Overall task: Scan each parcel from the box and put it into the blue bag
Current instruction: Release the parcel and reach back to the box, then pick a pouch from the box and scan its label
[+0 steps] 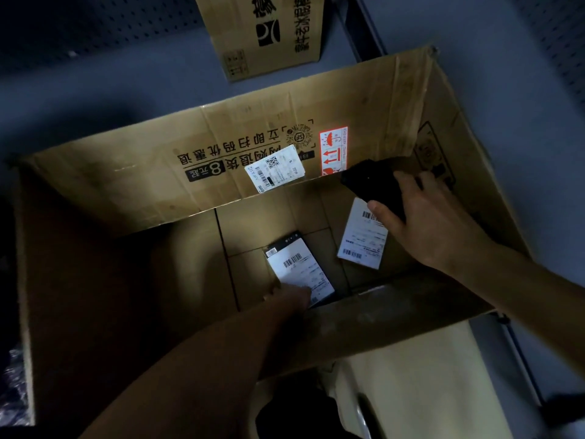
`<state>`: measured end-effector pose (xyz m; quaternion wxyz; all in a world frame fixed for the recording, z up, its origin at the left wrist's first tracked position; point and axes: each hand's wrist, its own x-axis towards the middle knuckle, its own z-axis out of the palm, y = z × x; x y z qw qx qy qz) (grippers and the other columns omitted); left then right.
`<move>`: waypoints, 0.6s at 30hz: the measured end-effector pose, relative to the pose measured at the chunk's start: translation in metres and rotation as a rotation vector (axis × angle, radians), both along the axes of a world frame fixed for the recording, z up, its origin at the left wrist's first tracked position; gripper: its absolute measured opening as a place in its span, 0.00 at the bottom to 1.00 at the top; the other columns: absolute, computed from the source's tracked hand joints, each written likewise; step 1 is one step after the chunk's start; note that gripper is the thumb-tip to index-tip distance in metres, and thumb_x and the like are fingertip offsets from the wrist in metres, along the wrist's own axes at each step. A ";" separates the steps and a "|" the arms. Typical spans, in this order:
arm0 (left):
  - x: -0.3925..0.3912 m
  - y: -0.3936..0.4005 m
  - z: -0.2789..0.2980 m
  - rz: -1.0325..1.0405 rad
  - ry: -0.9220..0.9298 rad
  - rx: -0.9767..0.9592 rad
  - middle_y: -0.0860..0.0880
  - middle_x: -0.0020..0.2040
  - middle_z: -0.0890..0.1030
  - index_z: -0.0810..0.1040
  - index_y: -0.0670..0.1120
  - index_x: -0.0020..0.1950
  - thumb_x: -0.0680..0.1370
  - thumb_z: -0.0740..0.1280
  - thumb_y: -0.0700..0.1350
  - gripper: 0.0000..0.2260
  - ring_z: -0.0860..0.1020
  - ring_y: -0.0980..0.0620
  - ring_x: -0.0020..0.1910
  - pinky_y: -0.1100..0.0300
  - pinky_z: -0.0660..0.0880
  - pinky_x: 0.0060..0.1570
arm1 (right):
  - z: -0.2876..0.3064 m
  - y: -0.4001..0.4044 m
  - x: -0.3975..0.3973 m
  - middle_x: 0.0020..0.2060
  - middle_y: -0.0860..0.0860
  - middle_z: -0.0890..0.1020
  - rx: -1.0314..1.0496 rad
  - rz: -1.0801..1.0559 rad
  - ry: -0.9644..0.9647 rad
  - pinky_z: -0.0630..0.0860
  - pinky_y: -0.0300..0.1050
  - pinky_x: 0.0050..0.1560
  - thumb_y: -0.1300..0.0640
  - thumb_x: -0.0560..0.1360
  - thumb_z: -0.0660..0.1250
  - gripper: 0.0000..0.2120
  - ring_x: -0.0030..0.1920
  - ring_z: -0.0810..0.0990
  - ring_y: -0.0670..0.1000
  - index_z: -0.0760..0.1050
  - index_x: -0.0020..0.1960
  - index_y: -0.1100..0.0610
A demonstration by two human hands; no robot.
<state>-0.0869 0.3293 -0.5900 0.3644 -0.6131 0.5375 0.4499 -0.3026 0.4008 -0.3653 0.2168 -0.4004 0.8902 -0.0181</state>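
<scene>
Left hand: the left hand [289,297] reaches deep into the open cardboard box [95,236], fingertips on the near end of a dark parcel [299,267]; whether the fingers have closed round it cannot be told, as the hand is blurred.
Right hand: the right hand [424,223] is wrapped around a black handheld scanner [373,185], held over the box's right side with its head aimed down into the box.
Parcel in hand's reach: the dark parcel lies flat on the box floor, label up, long axis running from the left hand away toward the far wall, tilted slightly left.
Second parcel: a white-labelled parcel [361,240] lies just right of it, under the scanner, long axis also near to far.
Nearer hand: the left is nearer the dark parcel; the right is nearer the second.
Blue bag: not identifiable in view.
Likely step: lifting the dark parcel for scanning.
Beyond: a printed carton [262,33] stands behind the box.
</scene>
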 end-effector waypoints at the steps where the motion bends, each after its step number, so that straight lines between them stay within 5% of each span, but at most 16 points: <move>1: 0.001 0.000 -0.008 0.039 0.018 -0.038 0.41 0.73 0.68 0.58 0.44 0.78 0.68 0.64 0.67 0.45 0.68 0.38 0.70 0.42 0.67 0.69 | -0.001 0.000 -0.001 0.66 0.61 0.68 -0.004 -0.003 -0.003 0.71 0.59 0.63 0.35 0.79 0.54 0.33 0.66 0.69 0.61 0.60 0.76 0.55; 6: -0.013 -0.017 0.011 -0.105 0.130 -0.140 0.43 0.77 0.60 0.51 0.52 0.79 0.64 0.66 0.73 0.51 0.59 0.36 0.75 0.34 0.54 0.72 | -0.005 -0.003 -0.003 0.65 0.60 0.69 -0.018 -0.031 -0.013 0.70 0.56 0.63 0.35 0.79 0.55 0.32 0.65 0.69 0.60 0.60 0.75 0.54; 13: -0.037 0.004 0.022 -0.187 0.104 -0.310 0.38 0.80 0.45 0.32 0.45 0.78 0.64 0.71 0.72 0.64 0.50 0.31 0.77 0.29 0.53 0.70 | -0.011 -0.009 -0.003 0.67 0.59 0.68 -0.018 -0.041 -0.020 0.69 0.55 0.63 0.35 0.79 0.56 0.32 0.67 0.67 0.59 0.59 0.76 0.53; 18: -0.050 0.020 0.014 -0.252 0.080 -0.465 0.37 0.80 0.45 0.28 0.43 0.77 0.64 0.71 0.72 0.65 0.51 0.29 0.76 0.28 0.54 0.70 | -0.023 -0.008 -0.007 0.65 0.62 0.69 -0.004 -0.015 0.035 0.71 0.57 0.62 0.35 0.79 0.54 0.33 0.65 0.70 0.61 0.60 0.76 0.55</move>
